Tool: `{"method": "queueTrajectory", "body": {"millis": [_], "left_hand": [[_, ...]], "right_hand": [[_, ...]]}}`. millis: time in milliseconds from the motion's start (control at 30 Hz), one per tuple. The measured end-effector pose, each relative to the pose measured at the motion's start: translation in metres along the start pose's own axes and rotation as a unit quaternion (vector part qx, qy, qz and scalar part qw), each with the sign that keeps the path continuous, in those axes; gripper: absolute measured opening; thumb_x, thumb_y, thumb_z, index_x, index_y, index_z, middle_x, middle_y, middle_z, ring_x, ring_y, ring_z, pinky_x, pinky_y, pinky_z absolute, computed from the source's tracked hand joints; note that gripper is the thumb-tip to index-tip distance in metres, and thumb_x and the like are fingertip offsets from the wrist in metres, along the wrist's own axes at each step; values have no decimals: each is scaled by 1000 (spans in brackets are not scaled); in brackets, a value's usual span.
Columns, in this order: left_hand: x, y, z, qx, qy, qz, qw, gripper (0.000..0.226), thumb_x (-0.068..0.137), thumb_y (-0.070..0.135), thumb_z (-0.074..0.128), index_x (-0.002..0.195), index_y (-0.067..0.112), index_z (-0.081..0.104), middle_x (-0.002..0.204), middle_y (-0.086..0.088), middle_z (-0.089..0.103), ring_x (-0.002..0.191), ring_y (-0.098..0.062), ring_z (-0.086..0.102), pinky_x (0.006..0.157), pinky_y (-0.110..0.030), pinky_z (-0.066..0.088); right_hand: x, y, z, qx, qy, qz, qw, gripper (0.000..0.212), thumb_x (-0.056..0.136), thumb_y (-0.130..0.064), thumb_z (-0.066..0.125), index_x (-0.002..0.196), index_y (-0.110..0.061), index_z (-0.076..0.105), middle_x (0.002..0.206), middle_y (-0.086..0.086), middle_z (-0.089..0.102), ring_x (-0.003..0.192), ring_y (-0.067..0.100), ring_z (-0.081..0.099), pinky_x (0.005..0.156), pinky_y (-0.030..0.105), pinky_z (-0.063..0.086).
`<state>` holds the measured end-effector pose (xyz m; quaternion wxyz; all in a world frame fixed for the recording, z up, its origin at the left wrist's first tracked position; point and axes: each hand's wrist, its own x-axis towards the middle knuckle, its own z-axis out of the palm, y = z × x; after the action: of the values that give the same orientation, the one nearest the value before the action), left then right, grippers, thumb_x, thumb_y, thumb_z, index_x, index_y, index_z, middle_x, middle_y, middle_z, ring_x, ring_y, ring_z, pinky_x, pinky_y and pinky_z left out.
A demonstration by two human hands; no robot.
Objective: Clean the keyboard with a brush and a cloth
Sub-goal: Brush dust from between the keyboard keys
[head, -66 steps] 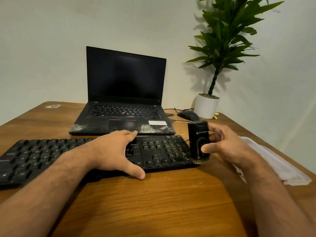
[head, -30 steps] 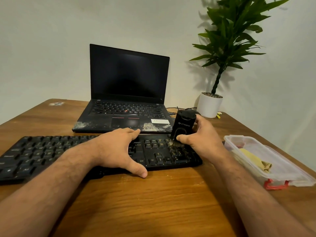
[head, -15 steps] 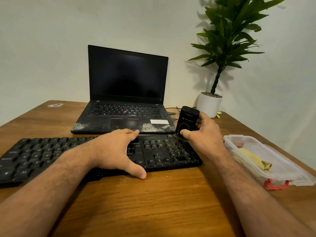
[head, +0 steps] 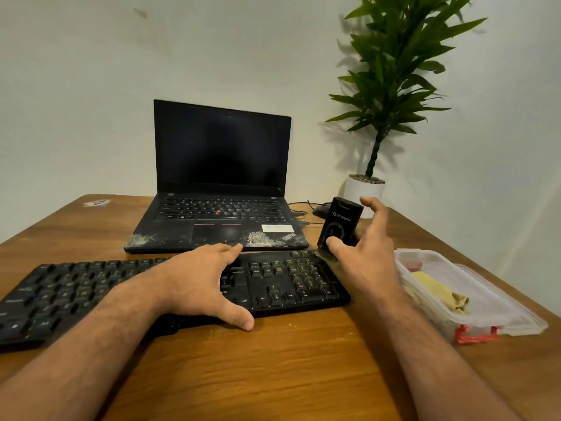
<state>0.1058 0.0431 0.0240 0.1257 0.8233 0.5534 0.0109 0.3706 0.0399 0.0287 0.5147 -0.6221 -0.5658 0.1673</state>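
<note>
Nearest to you, your left hand (head: pixel 198 279) has not shifted across these last two seconds: it lies flat and spread over the middle-right of the keyboard (head: pixel 127 287), fingers straight, thumb resting on the tabletop (head: pixel 273 375) at the front edge, pinning the board down.

Your right hand (head: pixel 361 253) is where the change is. A second ago it had the brush (head: pixel 339 227) low on the numeric pad, bristles among the keys; half a second ago it was already drawing back toward the far corner. Now the brush sits at the keyboard's far right corner, tilted, its tan bristles at or just above the top row; whether they touch the keys cannot be told. You pinch the black body between thumb and the fingers behind it, while your index finger has lifted off and points upward.

That reads as the end of one brushing stroke over the numeric pad. Judging by this, only the right end has been swept, and the long left stretch of keys awaits the brush.

To your right, the cloth (head: pixel 440 294) lies yellow and crumpled in the clear plastic box (head: pixel 501 305), untouched, so the wiping step is not yet begun.

Further off stand the laptop (head: pixel 218 183), open and dark, and the potted plant (head: pixel 391 86).
</note>
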Motion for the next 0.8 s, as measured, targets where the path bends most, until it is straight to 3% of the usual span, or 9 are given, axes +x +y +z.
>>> {"method": "queueTrajectory", "body": {"millis": [67, 167, 267, 333, 433, 600, 700, 800], "left_hand": [[-2, 0, 0, -3, 7, 4, 1000, 146, 44, 92, 65, 157, 30, -2, 165, 10, 10, 150, -12, 15, 123, -35, 19], [-8, 5, -4, -7, 33, 16, 999, 137, 51, 90, 64, 157, 32, 0, 165, 10, 8, 151, -11, 11, 121, -32, 13], [-17, 18, -5, -11, 101, 61, 993, 124, 57, 89, 59, 157, 36, 7, 164, 14, 13, 149, -7, 14, 117, -25, 14], [-22, 31, -1, -7, 153, 102, 983, 110, 66, 85, 55, 156, 37, 16, 161, 18, 21, 146, -2, 19, 113, -19, 15], [-29, 55, 9, 6, 213, 153, 965, 84, 82, 74, 51, 154, 39, 25, 157, 19, 31, 142, 4, 25, 116, -17, 16], [-44, 97, 32, 5, 240, 195, 951, 58, 97, 54, 45, 151, 41, 28, 154, 21, 34, 137, 11, 21, 113, -13, 9], [-47, 112, 42, 16, 226, 208, 952, 54, 101, 47, 39, 152, 40, 26, 154, 21, 35, 142, 6, 26, 116, -16, 13], [-48, 124, 49, 8, 223, 208, 952, 51, 102, 41, 37, 153, 39, 29, 152, 20, 40, 139, 3, 32, 115, -14, 16]], "right_hand": [[-13, -11, -15, -1, 17, -2, 1000, 86, 86, -12, 75, 142, -48, 21, 99, -3, 69, 83, 13, 71, 80, 12, 53], [-37, -19, -42, 17, -2, 15, 1000, 83, 88, -9, 74, 143, -52, 29, 103, -5, 66, 77, 13, 75, 70, 30, 63], [-60, -20, -66, -20, -69, 60, 996, 84, 91, -9, 69, 147, -56, 29, 125, 4, 64, 78, 9, 72, 52, 17, 53], [-74, -18, -80, -88, -101, 87, 987, 82, 94, -16, 67, 152, -52, 23, 141, 1, 58, 80, 0, 61, 57, 15, 47], [-88, -17, -92, -138, -144, 108, 974, 80, 95, -18, 66, 156, -45, 21, 148, -4, 52, 83, -4, 50, 63, 15, 42], [-103, -17, -106, -209, -152, 102, 961, 58, 96, -24, 63, 148, -39, 40, 132, -3, 60, 70, -5, 52, 44, 6, 37], [-110, -14, -117, -229, -137, 101, 958, 40, 95, -30, 66, 132, -38, 54, 112, -9, 62, 65, -6, 53, 46, 7, 38], [-115, -13, -124, -280, -122, 77, 949, 31, 95, -31, 64, 126, -35, 62, 117, -5, 68, 72, -1, 56, 56, 10, 49]]}}
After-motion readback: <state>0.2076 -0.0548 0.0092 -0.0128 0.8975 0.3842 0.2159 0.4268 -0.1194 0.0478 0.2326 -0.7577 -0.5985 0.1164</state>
